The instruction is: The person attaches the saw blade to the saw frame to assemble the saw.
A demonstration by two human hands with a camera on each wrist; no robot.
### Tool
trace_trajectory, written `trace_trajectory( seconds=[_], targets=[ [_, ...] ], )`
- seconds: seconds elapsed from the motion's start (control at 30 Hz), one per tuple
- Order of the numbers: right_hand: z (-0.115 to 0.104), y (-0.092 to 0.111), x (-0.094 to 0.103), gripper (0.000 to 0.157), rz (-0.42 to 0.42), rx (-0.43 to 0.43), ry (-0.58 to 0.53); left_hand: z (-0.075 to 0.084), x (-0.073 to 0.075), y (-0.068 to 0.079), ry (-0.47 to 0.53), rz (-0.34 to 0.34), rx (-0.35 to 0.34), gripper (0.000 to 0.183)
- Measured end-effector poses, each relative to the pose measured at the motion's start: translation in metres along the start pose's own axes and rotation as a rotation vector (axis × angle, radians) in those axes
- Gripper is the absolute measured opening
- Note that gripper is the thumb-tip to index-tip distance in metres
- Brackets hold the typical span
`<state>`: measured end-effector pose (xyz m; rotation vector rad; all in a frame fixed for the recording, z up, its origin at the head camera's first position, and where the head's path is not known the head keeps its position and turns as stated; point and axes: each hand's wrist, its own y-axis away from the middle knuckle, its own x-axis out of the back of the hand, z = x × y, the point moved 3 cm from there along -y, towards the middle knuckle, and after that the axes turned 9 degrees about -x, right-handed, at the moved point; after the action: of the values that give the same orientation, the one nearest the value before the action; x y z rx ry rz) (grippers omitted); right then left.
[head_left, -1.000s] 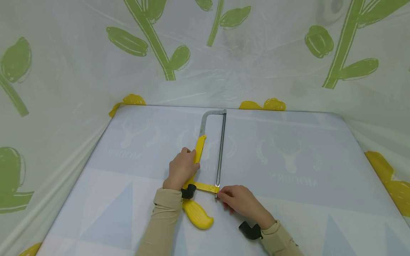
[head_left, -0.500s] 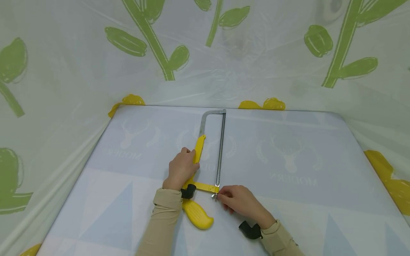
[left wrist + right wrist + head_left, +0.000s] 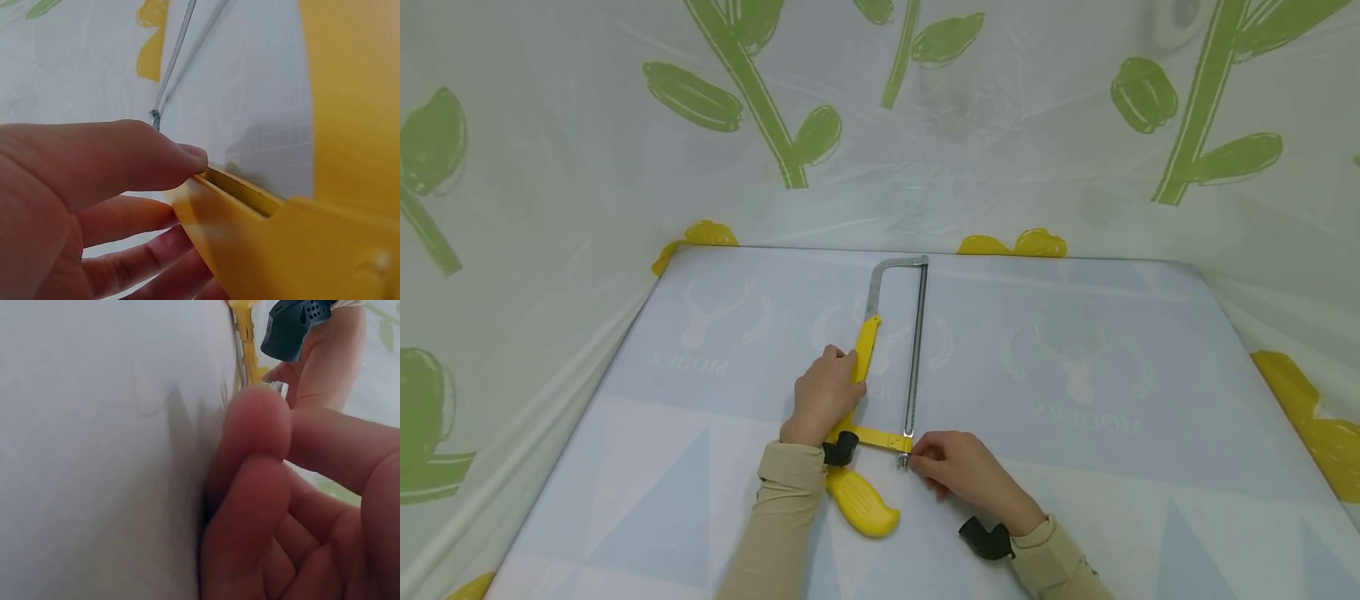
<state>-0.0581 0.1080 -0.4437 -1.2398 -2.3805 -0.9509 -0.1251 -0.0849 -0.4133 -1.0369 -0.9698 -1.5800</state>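
A hacksaw with a yellow frame (image 3: 867,346) lies on the table, its grey metal bow at the far end and its yellow handle (image 3: 863,504) toward me. My left hand (image 3: 825,396) grips the frame's long yellow bar; in the left wrist view the thumb (image 3: 144,153) presses on its edge, the fingers underneath. The thin blade (image 3: 917,350) runs along the right side. At its near end sits a small metal wing nut (image 3: 902,461). Curled fingers of my right hand (image 3: 962,471) pinch at this wing nut. Those fingertips hide most of it in the right wrist view.
The table (image 3: 1075,375) has a pale cloth with faint deer prints and blue triangles. Behind and beside it hangs a whitish plastic sheet (image 3: 1000,167) with green plants. A black wrist camera (image 3: 987,539) sits at my right wrist, another (image 3: 841,448) at my left.
The wing nut has turned, its wings standing differently in each frame. My right fingers have shifted only slightly. The left hand and the hacksaw stay in place.
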Motion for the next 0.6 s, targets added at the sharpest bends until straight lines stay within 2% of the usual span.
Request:
trace_trajectory(
  seconds=[0.23, 0.6],
  targets=[
    [0.0003, -0.0002, 0.0003, 0.011, -0.002, -0.019, -0.034, -0.0014, -0.0012, -0.0003, 0.018, 0.007, -0.004, 0.049],
    [0.0012, -0.0007, -0.0001, 0.010, 0.008, -0.001, -0.009, -0.0010, -0.0020, -0.0004, 0.010, 0.013, -0.006, 0.047]
  ],
)
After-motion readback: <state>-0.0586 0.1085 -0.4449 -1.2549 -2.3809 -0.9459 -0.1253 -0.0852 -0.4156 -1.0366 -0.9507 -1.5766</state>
